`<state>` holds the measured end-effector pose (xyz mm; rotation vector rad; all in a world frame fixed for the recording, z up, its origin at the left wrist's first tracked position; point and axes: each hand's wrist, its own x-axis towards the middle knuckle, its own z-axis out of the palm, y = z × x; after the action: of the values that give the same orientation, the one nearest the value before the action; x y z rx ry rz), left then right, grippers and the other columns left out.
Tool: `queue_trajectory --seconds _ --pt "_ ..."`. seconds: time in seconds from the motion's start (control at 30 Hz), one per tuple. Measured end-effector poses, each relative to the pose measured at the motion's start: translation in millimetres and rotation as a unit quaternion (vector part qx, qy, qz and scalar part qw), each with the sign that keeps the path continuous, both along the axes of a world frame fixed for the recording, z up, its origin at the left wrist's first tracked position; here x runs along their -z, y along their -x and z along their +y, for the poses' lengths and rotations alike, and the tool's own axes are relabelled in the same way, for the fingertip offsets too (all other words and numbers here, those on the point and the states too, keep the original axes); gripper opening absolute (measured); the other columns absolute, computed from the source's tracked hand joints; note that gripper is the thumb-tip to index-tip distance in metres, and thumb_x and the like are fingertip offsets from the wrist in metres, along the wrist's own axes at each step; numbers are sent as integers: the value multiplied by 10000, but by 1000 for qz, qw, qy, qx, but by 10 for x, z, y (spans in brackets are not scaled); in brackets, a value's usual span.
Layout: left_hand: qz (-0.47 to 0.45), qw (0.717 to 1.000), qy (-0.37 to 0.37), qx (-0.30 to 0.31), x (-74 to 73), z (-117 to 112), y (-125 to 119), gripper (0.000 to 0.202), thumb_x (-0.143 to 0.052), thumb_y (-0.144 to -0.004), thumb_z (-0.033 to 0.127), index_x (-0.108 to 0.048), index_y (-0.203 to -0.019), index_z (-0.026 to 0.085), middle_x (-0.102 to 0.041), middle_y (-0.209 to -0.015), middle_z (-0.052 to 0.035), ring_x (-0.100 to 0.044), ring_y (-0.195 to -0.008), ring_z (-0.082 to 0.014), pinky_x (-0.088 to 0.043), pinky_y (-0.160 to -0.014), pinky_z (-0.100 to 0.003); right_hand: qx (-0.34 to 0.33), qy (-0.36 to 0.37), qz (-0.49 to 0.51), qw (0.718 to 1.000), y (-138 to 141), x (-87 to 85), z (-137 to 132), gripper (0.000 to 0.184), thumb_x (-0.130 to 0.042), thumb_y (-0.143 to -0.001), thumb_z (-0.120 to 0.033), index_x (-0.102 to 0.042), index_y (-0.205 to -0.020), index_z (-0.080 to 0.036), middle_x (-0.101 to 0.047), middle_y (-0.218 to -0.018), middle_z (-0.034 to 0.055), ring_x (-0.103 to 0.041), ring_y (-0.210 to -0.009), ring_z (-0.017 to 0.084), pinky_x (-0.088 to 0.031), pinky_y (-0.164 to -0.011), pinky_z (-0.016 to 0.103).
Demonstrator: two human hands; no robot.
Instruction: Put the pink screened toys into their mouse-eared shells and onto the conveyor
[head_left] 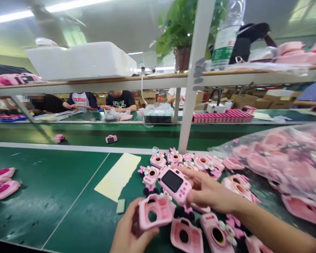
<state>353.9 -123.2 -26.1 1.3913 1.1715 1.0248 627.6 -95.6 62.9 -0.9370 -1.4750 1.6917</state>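
Pink silicone camera case sits held in the left hand, its lens hole showing, while the right hand grips a pink toy camera by its edge, screen up. The hands are apart but close together. More cases lie loose around and below them on the green bench, with a yellow paper strip to the left and a clear bag of cases to the right. Beyond stand a shelf and a potted plant; co-workers sit at a far bench.
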Motion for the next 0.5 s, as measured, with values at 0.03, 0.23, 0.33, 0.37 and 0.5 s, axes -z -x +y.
queue_trajectory --seconds 0.03,0.23,0.33,0.37,0.5 --pt "-4 999 11 53 -85 4 -123 654 -814 -688 457 -522 -1236 251 -690 -1201 -92 -679 -1066 -275 -583 -894 -375 4 26 21 999 -65 46 -234 921 -825 -757 -352 -351 -1541 -259 -656 -803 -7 -456 -563 75 -315 -478 166" --pt "65 975 25 209 -407 -37 -677 568 -782 -751 269 -516 -1251 310 -671 -1181 -33 -654 -1032 -215 -567 -806 -304 4 85 24 996 -408 206 -938 902 -877 -713 -315 -439 -1501 -278 -685 -954 23 -586 -826 154 -454 -700 217" --pt "110 960 13 258 -420 -34 -744 563 -829 -707 310 -556 -1199 293 -674 -1126 -29 -641 -990 -208 -545 -808 -311 -34 82 -5 996 -531 220 -945 867 -846 -754 -338 -428 -1511 -278 -697 -941 14 -606 -832 157 -463 -741 231" --pt "116 955 11 271 -414 -27 -748 578 -849 -683 342 -564 -1183 283 -675 -1104 -29 -637 -970 -206 -539 -810 -316 -46 83 -14 995 -556 223 -924 845 -834 -770 -335 -430 -1510 -280 -703 -946 12 -610 -828 153 -463 -744 228" --pt "122 944 34 306 -382 26 -725 674 -892 -615 371 -557 -1191 266 -664 -1070 -27 -624 -917 -189 -530 -799 -317 -78 61 -40 994 -587 293 -814 798 -817 -783 -334 -457 -1494 -294 -693 -1120 22 -616 -911 167 -470 -792 236"
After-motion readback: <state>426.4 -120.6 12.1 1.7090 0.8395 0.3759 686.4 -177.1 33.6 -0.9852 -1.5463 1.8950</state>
